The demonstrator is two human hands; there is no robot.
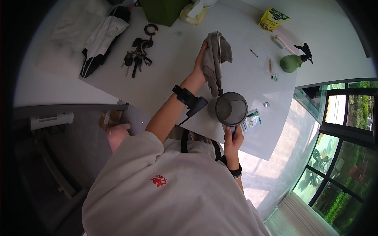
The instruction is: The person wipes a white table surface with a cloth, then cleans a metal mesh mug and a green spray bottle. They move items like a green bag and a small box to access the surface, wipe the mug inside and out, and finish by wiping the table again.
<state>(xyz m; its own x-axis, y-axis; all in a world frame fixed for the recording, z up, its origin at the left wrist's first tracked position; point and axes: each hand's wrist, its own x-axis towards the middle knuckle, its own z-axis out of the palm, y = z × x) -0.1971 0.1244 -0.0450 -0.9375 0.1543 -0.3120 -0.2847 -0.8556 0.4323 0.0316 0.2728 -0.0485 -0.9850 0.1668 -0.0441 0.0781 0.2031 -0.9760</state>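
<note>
My left hand (202, 60) holds a grey-brown cloth (211, 57) against the long, thin metal spout (218, 48) of a watering can. Most of its fingers are hidden behind the cloth, which hangs in folds along the spout. The can's smoky grey, see-through body (231, 109) has a round open top that faces me. My right hand (233, 140) grips the handle on the near side of the can, opposite the spout, with the thumb on top. The can is at the near edge of a white table (183, 76); I cannot tell whether it touches the surface.
Keys (137, 56) lie left, near a dark-and-white garment (106, 38). A green box (164, 11) stands at the back. On the right are a yellow pouch (272, 20), a brush (282, 43), a green spray bottle (291, 62), a binder clip (275, 77) and a small packet (252, 121).
</note>
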